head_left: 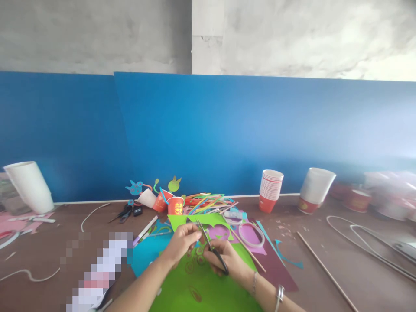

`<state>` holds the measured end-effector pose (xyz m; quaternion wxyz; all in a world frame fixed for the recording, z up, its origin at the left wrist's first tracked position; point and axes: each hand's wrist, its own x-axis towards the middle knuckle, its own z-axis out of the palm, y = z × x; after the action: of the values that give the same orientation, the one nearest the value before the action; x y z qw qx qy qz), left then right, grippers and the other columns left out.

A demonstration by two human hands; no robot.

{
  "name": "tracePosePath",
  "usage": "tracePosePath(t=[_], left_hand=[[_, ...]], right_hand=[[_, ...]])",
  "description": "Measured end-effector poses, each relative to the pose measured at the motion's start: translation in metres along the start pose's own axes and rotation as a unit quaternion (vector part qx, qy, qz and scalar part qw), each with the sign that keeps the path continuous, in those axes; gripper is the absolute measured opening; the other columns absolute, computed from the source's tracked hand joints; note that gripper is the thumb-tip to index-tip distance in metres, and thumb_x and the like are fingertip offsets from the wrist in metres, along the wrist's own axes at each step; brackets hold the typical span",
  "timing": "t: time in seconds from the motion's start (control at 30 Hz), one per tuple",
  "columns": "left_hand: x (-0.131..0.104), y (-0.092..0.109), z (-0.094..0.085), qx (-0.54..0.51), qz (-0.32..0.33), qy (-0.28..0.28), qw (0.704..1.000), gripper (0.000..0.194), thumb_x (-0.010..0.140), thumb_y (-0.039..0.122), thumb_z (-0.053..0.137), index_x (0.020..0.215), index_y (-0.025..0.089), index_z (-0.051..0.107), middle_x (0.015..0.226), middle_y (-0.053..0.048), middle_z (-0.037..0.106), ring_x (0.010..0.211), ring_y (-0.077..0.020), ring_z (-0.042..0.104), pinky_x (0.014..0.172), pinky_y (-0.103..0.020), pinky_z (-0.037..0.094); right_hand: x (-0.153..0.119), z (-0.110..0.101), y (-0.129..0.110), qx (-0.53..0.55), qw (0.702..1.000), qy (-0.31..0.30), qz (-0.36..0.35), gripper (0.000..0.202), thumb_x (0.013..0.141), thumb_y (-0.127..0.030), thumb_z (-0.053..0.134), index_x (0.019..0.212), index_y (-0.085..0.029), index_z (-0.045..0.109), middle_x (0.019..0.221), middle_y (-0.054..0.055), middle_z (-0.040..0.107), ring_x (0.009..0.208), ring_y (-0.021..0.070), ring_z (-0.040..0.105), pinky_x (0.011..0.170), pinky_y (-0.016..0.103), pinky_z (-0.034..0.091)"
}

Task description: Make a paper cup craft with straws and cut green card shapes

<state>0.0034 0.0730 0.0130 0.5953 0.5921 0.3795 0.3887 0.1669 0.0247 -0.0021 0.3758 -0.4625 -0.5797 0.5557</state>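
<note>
My right hand [224, 259] is closed around the black handles of a pair of scissors [212, 248], whose blades point up and away from me. Beside the blade tips, my left hand [182, 242] pinches thumb and fingers together; what sits between them is too small to make out. Both hands are over a bright green sheet of paper [208, 288]. Small round cut-outs [196, 256] with drawn rings lie on it between the hands. Another green piece with curved cut edges [178, 222] lies just behind them, partly over purple paper [219, 232].
Colourful straws [211, 203] are heaped at the back. Red paper cups [175, 206] with paper animal heads stand left of them. Stacked cups [271, 190] rise on the right. A clear tape ring [251, 235], thin sticks [325, 268], markers [145, 231] and blue paper [149, 249] surround the green sheet.
</note>
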Motion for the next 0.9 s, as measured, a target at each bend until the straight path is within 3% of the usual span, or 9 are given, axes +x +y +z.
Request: tracePosePath(t=[0.33,0.53,0.9], left_hand=[[-0.0024,0.0035,-0.0012,-0.007,0.000,-0.011,1.000,0.024,0.066,0.038,0.065,0.059,0.017,0.057,0.043,0.006,0.046,0.040,-0.0074,0.034,0.040,-0.021,0.026],[-0.0011,0.0011,-0.0019,-0.011,-0.009,-0.026,1.000,0.023,0.066,0.037,0.067,0.061,0.018,0.056,0.047,0.004,0.054,0.039,-0.0075,0.035,0.039,-0.021,0.026],[-0.0025,0.0045,-0.0038,-0.027,-0.016,-0.052,0.998,0.020,0.067,0.033,0.067,0.061,0.017,0.056,0.057,0.000,0.065,0.041,-0.0068,0.037,0.039,-0.019,0.028]], right_hand=[[0.0007,0.0006,0.0023,-0.003,1.000,0.003,0.006,0.034,0.067,-0.046,0.072,0.068,-0.016,0.058,0.035,-0.009,0.045,0.030,0.0049,0.036,0.030,0.016,0.025],[0.0005,0.0018,0.0010,0.015,1.000,-0.002,0.012,0.038,0.063,-0.048,0.075,0.070,-0.016,0.057,0.040,-0.007,0.052,0.033,0.0065,0.044,0.032,0.016,0.031],[0.0019,-0.0016,0.0063,-0.016,1.000,-0.002,0.006,0.034,0.067,-0.046,0.074,0.068,-0.016,0.059,0.034,-0.009,0.046,0.029,0.0050,0.036,0.030,0.016,0.026]])
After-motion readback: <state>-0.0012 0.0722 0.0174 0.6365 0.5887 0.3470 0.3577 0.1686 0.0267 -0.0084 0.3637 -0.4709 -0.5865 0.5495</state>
